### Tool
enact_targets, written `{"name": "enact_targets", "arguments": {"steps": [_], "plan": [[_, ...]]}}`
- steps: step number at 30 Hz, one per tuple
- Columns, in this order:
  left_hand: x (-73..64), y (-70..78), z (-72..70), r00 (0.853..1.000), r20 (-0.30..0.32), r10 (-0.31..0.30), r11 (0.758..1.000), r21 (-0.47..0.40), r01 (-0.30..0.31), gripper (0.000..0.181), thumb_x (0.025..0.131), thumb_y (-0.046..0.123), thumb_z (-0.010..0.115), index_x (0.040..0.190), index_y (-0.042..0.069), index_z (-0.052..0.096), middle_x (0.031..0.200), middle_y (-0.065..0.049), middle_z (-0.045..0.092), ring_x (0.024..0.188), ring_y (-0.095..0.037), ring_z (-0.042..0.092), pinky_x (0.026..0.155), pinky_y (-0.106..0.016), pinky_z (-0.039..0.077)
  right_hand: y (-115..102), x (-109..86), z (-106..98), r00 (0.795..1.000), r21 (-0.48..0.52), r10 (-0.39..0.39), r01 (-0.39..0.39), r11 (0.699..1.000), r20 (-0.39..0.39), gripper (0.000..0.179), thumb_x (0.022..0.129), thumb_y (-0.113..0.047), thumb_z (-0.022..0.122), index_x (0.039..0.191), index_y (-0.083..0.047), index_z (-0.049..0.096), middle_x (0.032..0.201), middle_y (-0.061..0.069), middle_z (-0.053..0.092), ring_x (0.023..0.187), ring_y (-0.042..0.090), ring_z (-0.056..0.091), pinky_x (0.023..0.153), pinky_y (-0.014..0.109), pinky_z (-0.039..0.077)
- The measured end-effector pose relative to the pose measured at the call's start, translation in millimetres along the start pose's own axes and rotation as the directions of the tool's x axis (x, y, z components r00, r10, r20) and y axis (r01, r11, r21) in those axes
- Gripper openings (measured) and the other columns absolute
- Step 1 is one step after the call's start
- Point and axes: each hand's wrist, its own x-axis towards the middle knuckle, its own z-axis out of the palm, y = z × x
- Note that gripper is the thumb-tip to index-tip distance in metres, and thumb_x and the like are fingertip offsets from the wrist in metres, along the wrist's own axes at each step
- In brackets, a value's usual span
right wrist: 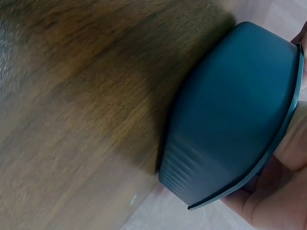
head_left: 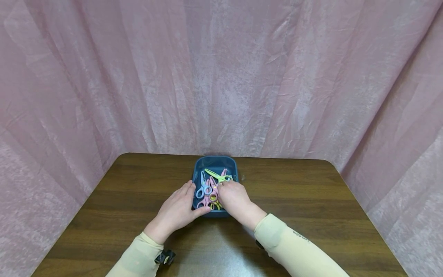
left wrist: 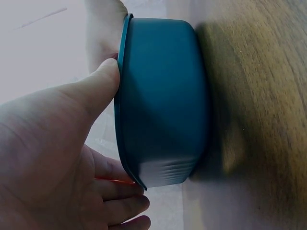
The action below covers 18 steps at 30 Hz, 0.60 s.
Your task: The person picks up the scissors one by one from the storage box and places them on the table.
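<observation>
A dark blue-green plastic basket (head_left: 215,214) holds several pairs of small craft scissors. Blue scissors (head_left: 203,179) lie at the left, pink scissors (head_left: 212,184) beside them, and light-green scissors (head_left: 212,173) slant across the far part. A yellow handle (head_left: 217,206) shows near the front. My left hand (head_left: 178,206) rests against the basket's left side with extended fingers, its thumb at the near rim. My right hand (head_left: 235,198) reaches over the right rim into the basket, fingers bent among the scissors. Its fingertips are hidden, so whether it grips a pair cannot be seen.
The basket stands on a brown wooden table (head_left: 294,192), close to its far edge. A pink curtain (head_left: 225,77) hangs behind the table and along both sides. Black straps sit at both wrists.
</observation>
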Motion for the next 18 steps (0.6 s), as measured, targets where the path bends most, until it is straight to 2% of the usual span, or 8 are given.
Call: {"name": "enact_targets", "arguments": {"steps": [6,12,18], "plan": [[-0.4,0.1,0.0,1.000,0.002,0.000,1.000,0.001,0.000,0.103,0.097,0.067,0.077,0.157,-0.012,0.051,0.166,-0.033,0.045,0.154,-0.046,0.046,0.125,-0.059,0.039,-1.0,-1.5,-1.5,1.000,-0.034,-0.010,0.009,0.999,-0.030,0.019,0.090,-0.019,0.090,0.080,-0.008,0.078,0.082,0.004,0.074,0.074,0.024,0.070,0.066,0.040,0.060],[0.1,0.1,0.1,1.000,0.001,-0.001,1.000,0.003,0.001,0.102,0.097,0.066,0.077,0.157,-0.012,0.051,0.166,-0.033,0.045,0.154,-0.046,0.046,0.125,-0.059,0.039,0.0,0.1,-3.8,0.997,-0.146,-0.062,0.056,0.988,-0.043,0.015,0.091,-0.017,0.088,0.082,-0.010,0.079,0.078,0.003,0.073,0.073,0.022,0.069,0.073,0.039,0.057],[0.1,0.3,0.5,1.000,-0.004,-0.004,1.000,-0.003,0.004,0.101,0.097,0.065,0.078,0.156,-0.013,0.051,0.165,-0.033,0.046,0.153,-0.047,0.047,0.124,-0.059,0.040,2.4,-0.8,-6.0,0.996,-0.167,-0.068,0.059,0.984,-0.051,0.014,0.093,-0.021,0.087,0.086,-0.010,0.081,0.080,0.003,0.075,0.077,0.021,0.071,0.082,0.040,0.056]]}}
